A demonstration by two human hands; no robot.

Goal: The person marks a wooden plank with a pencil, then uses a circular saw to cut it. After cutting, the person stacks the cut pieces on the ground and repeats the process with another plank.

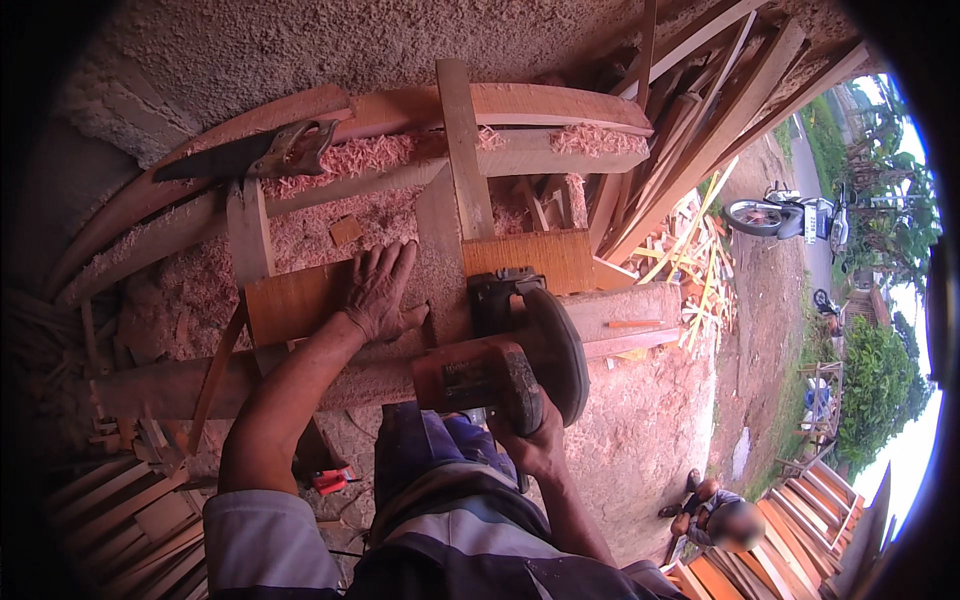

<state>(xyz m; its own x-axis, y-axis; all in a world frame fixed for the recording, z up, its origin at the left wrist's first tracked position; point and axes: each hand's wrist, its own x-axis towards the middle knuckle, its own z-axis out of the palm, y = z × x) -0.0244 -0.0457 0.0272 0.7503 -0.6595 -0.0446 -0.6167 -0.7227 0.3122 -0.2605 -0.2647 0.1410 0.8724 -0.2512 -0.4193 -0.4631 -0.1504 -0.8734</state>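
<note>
My right hand [540, 435] is wrapped round the rear handle of a dark circular saw [560, 350] with a red motor body. The saw rests at the bench's front side, over wooden pieces. To its left my left hand [380, 295] lies on an orange-brown board [290, 300], palm down with fingers stretched out. Another orange-brown board piece [530, 258] lies right behind the saw, with a gap between the two pieces. The saw's blade is hidden, so I cannot tell whether it touches wood.
A handsaw [245, 155] lies on long curved beams [400, 160] strewn with pink shavings. An upright-looking plank [463, 150] crosses them. Timber [710, 130] leans at the far right. A person [715, 515] sits by stacked boards at lower right; a motorcycle [790, 215] stands outside.
</note>
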